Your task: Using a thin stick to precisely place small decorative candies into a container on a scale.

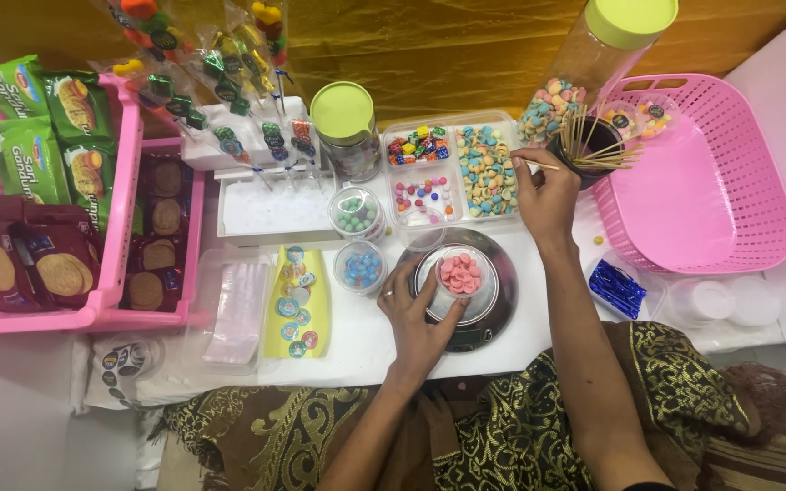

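Holding cup (459, 277) of pink candies (460, 272)

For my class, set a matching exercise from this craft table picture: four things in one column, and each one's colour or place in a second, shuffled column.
Things:
1. Basket
2. Round jar lid
3. Small cup of sweets
4. Wooden stick

Descriptions:
A. Lime green
B. Held in the right hand
C. Pink, at the far right of the table
D. On the round scale, steadied by the left hand

Pairs: 1-C, 2-A, 3-D, 4-B
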